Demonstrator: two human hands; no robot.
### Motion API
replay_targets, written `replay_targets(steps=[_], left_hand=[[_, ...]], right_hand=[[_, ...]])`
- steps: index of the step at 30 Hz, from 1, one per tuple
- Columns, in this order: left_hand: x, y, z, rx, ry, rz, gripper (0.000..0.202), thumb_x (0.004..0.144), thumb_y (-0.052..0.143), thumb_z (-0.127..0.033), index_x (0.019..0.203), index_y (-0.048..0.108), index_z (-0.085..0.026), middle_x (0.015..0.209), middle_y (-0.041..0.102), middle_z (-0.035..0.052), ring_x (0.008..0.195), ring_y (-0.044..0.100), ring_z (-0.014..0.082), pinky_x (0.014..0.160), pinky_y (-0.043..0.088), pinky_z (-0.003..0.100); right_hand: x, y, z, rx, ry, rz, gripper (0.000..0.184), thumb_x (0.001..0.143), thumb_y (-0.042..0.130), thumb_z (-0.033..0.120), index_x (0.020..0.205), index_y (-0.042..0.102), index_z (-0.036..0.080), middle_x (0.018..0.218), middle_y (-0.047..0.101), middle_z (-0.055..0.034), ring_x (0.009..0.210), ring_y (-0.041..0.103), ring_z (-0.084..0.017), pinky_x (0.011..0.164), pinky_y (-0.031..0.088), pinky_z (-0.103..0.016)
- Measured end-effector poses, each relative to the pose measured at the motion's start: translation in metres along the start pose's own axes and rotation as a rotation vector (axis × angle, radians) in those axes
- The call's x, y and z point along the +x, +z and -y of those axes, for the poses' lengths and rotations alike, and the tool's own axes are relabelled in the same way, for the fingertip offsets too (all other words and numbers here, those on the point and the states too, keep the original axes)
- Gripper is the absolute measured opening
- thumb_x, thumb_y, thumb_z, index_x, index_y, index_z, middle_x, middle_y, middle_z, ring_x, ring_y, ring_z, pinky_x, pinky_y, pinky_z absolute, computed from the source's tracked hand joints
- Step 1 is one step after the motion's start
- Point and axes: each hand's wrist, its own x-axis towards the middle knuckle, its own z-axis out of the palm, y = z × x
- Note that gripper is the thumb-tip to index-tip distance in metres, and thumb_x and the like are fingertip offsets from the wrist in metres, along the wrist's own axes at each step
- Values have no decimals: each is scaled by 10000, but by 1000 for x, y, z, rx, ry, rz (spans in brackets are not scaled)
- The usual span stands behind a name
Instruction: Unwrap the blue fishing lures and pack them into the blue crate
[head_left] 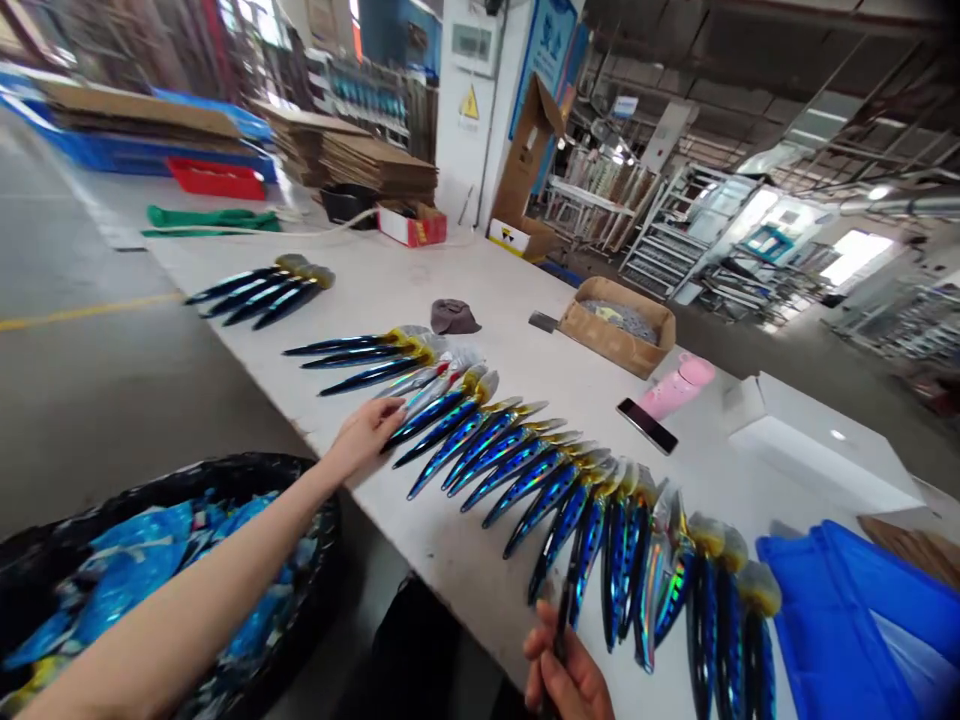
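A long row of slender fishing lures (513, 488), blue and silver with clear or yellowish ends, lies along the near edge of the white table (517, 350). My left hand (369, 436) reaches across to the row, its fingers closed at the pointed tip of one blue lure (427, 415). Beside that lure are a silver one with red marks (420, 380) and several darker ones (360, 350). Close to my body, my right hand (566, 675) is wrapped round a thin dark tool (570, 595) pointing up at the row; its kind is unclear.
Below the table edge stands a bin lined with black plastic (300, 465), holding blue scraps. On the table are a cardboard box (622, 350), a phone (648, 425), a pink bottle (679, 385), a grey cloth (454, 317) and blue bags (847, 610). Cardboard stacks (379, 165) stand farther back.
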Motion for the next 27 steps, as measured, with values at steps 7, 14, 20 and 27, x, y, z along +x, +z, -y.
replay_targets(steps=[7, 14, 20, 27], left_hand=[[-54, 76, -84, -178, 431, 284, 273, 909, 523, -390, 1109, 645, -250, 1068, 681, 42, 1002, 644, 200, 915, 507, 301], [-123, 165, -169, -403, 622, 846, 255, 907, 519, -204, 1117, 642, -283, 1074, 671, 14, 956, 670, 138, 851, 526, 209], [-181, 200, -200, -440, 719, 932, 284, 877, 505, -123, 1093, 640, -248, 1060, 675, 45, 967, 657, 168, 868, 532, 264], [-199, 264, -278, -374, 764, 961, 217, 796, 561, -81, 900, 700, -211, 1064, 656, 86, 1101, 555, 294, 1016, 397, 510]], right_hand=[[26, 21, 51, 19, -36, -118, 510, 706, 764, 534, 1077, 706, 189, 770, 647, -13, 458, 388, -49, 428, 295, -195], [10, -87, 71, -450, -170, -848, 524, 797, 564, 578, 1088, 688, 160, 833, 707, -54, 602, 567, -156, 552, 450, -265], [-10, -190, 74, -843, -105, -1122, 488, 789, 545, 458, 1140, 663, 141, 1039, 721, -149, 990, 647, -307, 839, 453, -364], [-14, -212, 59, -892, -64, -1025, 426, 783, 604, 404, 1154, 665, 205, 894, 748, -83, 841, 678, -282, 714, 455, -325]])
